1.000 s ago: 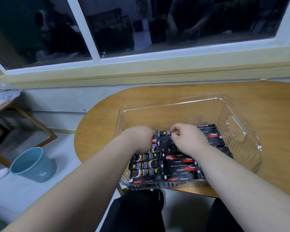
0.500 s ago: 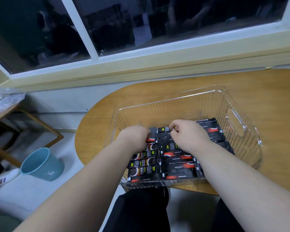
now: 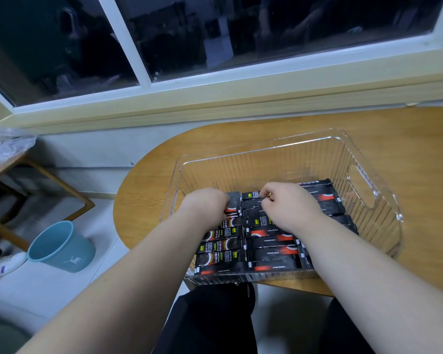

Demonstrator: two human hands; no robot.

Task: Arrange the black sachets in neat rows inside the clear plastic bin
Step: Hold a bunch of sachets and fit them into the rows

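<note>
Head view: a clear plastic bin [image 3: 304, 162] stands on the rounded wooden table [image 3: 407, 149], and the black sachets [image 3: 223, 259] lie flat on its floor in two rows side by side. The rows run from the near wall up to the two grips, and a few looser sachets lie just right of the right grip.

The left grip [image 3: 205, 208] is curled, knuckles up, and rests on the far end of the left row. Its fingertips are hidden under the hand, so I cannot tell whether it pinches a sachet or only presses on it. The right grip [image 3: 289, 205] is curled too, with thumb and forefinger closed on the edge of a sachet at the far end of the right row. Beyond both grips the bin floor is bare.

Risks, as I judge them:
- The sachets look slick and light. A pull from the right grip could drag the neighbours under it and skew the row.
- If the left grip lifts, its row may slide out of line.
- The sachets right of the right grip lie at a slant and could ride over the row's edge.
- The bin overhangs the near table edge, so a hard push towards the body could tip it.
</note>
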